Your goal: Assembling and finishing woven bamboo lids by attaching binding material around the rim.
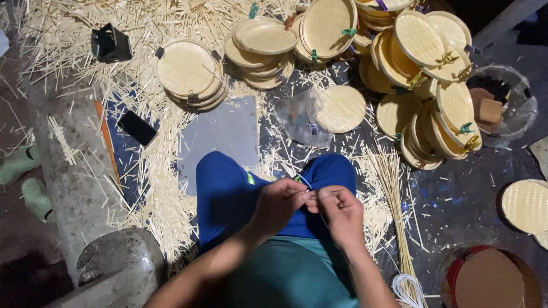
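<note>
A thin pale thread [313, 189] runs between the two hands, just above the person's blue-trousered knees; it is too fine to tell its material. The left hand [281, 203] is curled shut, thumb and forefinger pinching one end of the thread. The right hand [341, 212] is likewise closed in a pinch on the other end, knuckles up, the fingertips of both hands almost touching. Both forearms come up from the lower edge and converge over the lap.

Just beside the right hand lies a bundle of long straight bamboo sticks [395, 199], with a coil of white cord [408, 288] at its lower end. A flat grey sheet [220, 140] lies on the floor ahead of the left knee. Further out, a single round woven bamboo lid [341, 108] rests near a crumpled clear plastic bag [297, 120], and stacks of woven round lids [191, 74] ring the far side. Short pale bamboo offcuts [160, 194] litter the dark floor. A black phone [137, 127] lies to the left.
</note>
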